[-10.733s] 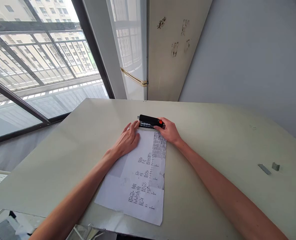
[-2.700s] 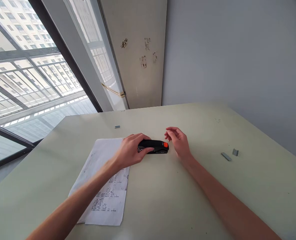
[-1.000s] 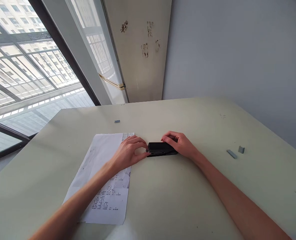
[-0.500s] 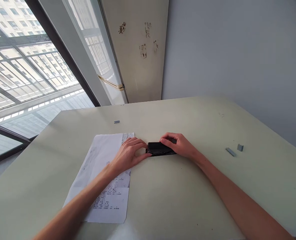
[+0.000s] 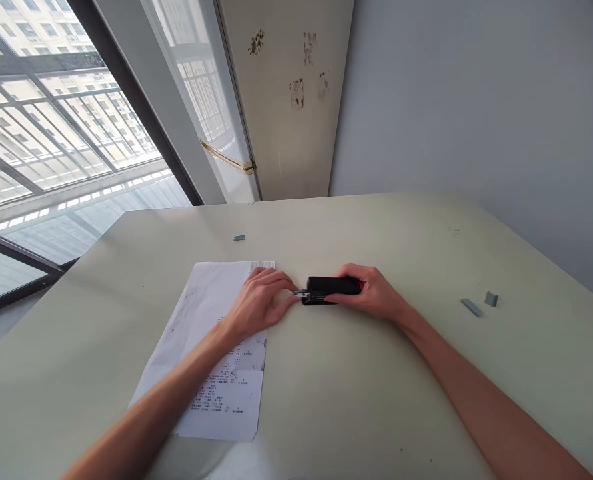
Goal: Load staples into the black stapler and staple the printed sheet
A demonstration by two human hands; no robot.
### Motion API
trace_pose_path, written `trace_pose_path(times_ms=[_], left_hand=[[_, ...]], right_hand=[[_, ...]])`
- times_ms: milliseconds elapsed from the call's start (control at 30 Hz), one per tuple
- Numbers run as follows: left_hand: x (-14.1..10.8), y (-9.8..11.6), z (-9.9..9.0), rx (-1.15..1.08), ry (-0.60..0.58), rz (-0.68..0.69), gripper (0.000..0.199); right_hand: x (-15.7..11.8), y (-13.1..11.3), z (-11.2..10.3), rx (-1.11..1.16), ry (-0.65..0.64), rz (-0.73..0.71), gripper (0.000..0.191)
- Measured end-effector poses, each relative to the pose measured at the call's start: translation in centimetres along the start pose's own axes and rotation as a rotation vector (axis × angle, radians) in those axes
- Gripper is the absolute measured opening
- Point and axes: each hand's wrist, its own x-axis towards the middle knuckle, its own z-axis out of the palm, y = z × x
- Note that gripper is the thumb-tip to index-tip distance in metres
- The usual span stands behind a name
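Clamped on the right end of a black stapler (image 5: 332,285) with the fingers of the right hand (image 5: 375,291), with the thumb along its near side and the forefinger over its far side, partly covering a small red patch (image 5: 361,285). Brought close together, with the fingertips of the left hand (image 5: 262,305), at a small metal part (image 5: 302,293) poking out of the stapler's left end. Touching there, or nearly so; cannot tell whether pinched tight, too small to see. Holding the stapler lengthwise from left to right, base downward, near the middle of a pale desk (image 5: 356,400).

Crossing a white printed paper (image 5: 226,417) with the left wrist and forearm. Just left of the stapler, apart from it, with rows of small print toward the near end and a dense patterned patch at the far right corner.

Farther out, past the paper's far edge, shows a short grey strip (image 5: 239,238) lying alone on the desk. Well off to the right, shows a longer grey strip (image 5: 471,307) and, just beside it, a squarish grey piece (image 5: 491,299).

Behind the desk, backs onto a beige panel (image 5: 289,147) with dark smudges, a gold handle (image 5: 227,159), a grey wall (image 5: 466,100) and, at left, a window (image 5: 66,133).
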Motion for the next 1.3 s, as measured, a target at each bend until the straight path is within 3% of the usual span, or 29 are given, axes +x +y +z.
trace_pose_path(times_ms=[267,667,967,1200,1300], left_hand=[[-1.6,-1.3,-2.3,-0.011,-0.099,-0.042,0.027],[-0.7,-1.7,-1.5,-0.061,-0.075,-0.047,0.034],[-0.9,-1.7,-1.9,-0.034,-0.061,-0.003,0.027],[0.0,-1.2,-0.3,-0.044,-0.034,-0.015,0.03],[-0.3,-1.4,-0.6,-0.046,-0.035,-0.03,0.03]], right_hand=[[0.0,0.2,-0.1,0.006,-0.045,0.109,0.042],[0.1,-0.2,-0.3,0.048,-0.084,0.129,0.045],[0.1,-0.1,-0.5,0.057,-0.082,0.132,0.044],[0.1,-0.3,-0.5,0.05,-0.083,0.132,0.045],[0.1,-0.2,-0.5,0.049,-0.078,0.129,0.045]])
